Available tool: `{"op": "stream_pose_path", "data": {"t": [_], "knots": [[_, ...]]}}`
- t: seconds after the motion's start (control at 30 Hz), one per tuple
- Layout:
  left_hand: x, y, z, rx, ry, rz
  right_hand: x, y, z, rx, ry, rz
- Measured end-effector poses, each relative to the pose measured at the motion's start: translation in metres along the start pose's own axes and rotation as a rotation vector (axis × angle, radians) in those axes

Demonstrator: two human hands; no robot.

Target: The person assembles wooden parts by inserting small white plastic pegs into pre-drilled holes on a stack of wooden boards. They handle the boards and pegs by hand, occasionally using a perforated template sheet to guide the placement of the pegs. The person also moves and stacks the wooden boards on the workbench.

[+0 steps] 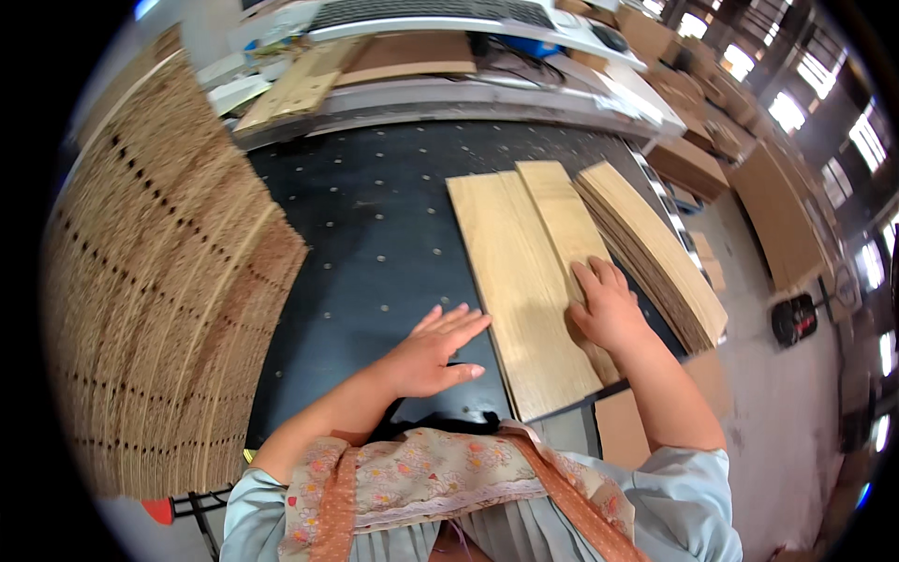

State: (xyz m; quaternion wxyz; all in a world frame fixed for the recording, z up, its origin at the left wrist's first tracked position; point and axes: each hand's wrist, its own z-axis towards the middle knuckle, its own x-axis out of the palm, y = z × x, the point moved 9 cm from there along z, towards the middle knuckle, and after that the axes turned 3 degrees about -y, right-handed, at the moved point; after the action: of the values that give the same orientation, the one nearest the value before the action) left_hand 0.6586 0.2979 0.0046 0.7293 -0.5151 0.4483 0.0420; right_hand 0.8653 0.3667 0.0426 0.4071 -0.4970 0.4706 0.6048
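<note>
A wide, pale wooden board (510, 281) lies on the black work surface in front of me. On its right part rests a narrower wooden board (558, 214), running lengthwise. My right hand (613, 309) is over this narrow board, fingers bent on it and thumb at its left side. Beside the wide board's left edge, my left hand (429, 356) is open, palm down with fingers stretched toward that edge, holding nothing. Farther right lies a stack of narrow wooden boards (655, 253).
A tall stack of brown boards (169, 290) with rows of dark holes stands at left. Beyond the black perforated work surface (365, 215) are a shelf with wooden pieces (407, 54), a keyboard (431, 13) and a mouse (611, 37). Cardboard boxes (688, 164) stand at right.
</note>
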Motion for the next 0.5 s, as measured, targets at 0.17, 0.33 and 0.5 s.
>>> {"op": "stream_pose_path", "data": {"t": [0.17,0.33,0.5], "knots": [[-0.021,0.012,-0.054,-0.08,0.003,-0.183,-0.03,0.086,0.028,-0.369,-0.003,0.075],[-0.055,0.004,-0.167,-0.351,-0.205,-0.561,0.006,0.196,0.058,-0.597,0.295,0.468],[-0.042,0.009,-0.349,-0.409,-0.864,-0.884,0.072,0.296,0.105,-0.581,0.47,0.753]]}}
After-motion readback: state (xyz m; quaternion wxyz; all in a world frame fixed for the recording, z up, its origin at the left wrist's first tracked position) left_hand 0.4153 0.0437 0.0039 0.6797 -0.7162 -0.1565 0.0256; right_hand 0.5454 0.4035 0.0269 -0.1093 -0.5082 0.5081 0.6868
